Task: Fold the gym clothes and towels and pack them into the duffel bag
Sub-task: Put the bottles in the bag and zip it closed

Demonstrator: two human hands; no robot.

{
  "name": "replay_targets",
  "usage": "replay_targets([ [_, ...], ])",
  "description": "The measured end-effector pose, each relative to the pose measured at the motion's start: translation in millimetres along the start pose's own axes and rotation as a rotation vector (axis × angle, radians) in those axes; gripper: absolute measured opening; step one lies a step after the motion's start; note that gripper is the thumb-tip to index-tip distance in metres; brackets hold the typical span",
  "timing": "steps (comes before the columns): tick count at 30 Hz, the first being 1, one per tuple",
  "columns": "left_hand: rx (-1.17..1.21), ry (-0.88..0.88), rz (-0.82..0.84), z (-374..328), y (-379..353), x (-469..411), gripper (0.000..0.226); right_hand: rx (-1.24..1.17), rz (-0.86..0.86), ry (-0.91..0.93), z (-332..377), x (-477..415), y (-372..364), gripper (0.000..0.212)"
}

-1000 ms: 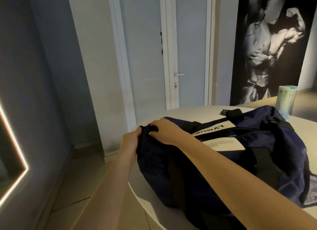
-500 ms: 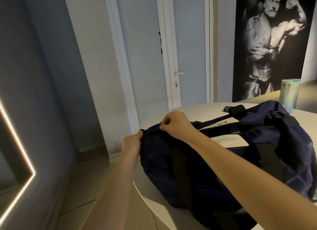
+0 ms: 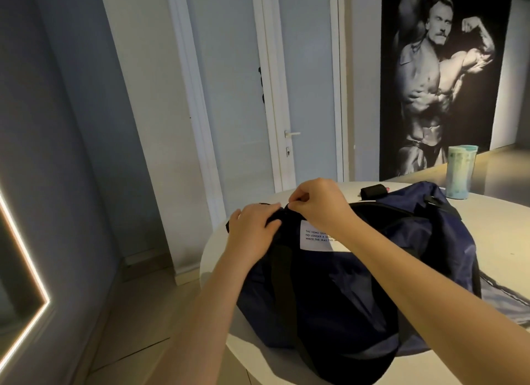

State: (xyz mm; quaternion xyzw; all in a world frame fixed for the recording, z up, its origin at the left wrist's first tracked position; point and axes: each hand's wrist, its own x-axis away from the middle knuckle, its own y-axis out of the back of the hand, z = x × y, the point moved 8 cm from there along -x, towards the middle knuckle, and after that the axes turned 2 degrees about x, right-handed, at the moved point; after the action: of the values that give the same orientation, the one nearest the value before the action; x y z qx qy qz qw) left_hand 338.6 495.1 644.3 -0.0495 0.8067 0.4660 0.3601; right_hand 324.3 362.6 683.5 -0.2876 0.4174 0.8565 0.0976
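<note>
A navy duffel bag [image 3: 358, 284] with black straps and a white text label lies on a round white table [image 3: 504, 235]. My left hand [image 3: 252, 229] presses down on the bag's left end and grips the fabric there. My right hand [image 3: 318, 204] is right beside it, fingers pinched on something small at the top of the bag, probably the zipper pull, which is hidden by the fingers. No clothes or towels are in sight; the bag's inside is hidden.
A pale green tumbler [image 3: 460, 172] stands at the table's far side behind the bag. A small black item [image 3: 372, 192] lies near the bag's far edge. A white door [image 3: 304, 97] and a large poster [image 3: 447, 77] are behind. The table's left edge drops to the floor.
My left hand has come up from the bag's end onto its top. My right hand has lifted slightly and closed into a pinch. The view has shifted lower and to the right.
</note>
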Motion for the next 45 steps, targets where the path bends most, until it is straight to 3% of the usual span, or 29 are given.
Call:
replay_targets([
  [7,-0.193,0.047,-0.119,18,6,1,0.017,0.116,-0.026,-0.101,-32,7,31,0.016],
  [12,-0.319,0.180,-0.052,23,2,10,0.024,0.165,-0.037,-0.151,-59,21,66,0.015],
  [15,-0.149,0.072,-0.038,-22,-12,2,0.023,0.164,-0.074,-0.141,-65,31,78,0.015],
  [17,-0.027,-0.031,0.057,-61,-32,-6,0.028,0.145,-0.092,-0.127,-65,35,83,0.014],
  [19,-0.038,-0.091,0.113,-92,-49,-13,0.033,0.161,-0.114,-0.117,-66,39,87,0.015],
  [21,-0.075,-0.117,0.071,-104,-51,-17,0.023,0.212,-0.131,-0.123,-73,41,91,0.015],
  [29,-0.130,0.020,-0.001,-77,-41,-13,0.022,0.358,-0.219,-0.260,-127,60,150,0.017],
  [42,-0.226,0.044,-0.059,-86,-36,-4,0.026,0.221,-0.362,-0.316,-144,80,166,0.010],
  [45,-0.241,0.090,-0.089,-94,-35,17,0.032,0.167,-0.275,-0.419,-164,87,153,0.035],
])
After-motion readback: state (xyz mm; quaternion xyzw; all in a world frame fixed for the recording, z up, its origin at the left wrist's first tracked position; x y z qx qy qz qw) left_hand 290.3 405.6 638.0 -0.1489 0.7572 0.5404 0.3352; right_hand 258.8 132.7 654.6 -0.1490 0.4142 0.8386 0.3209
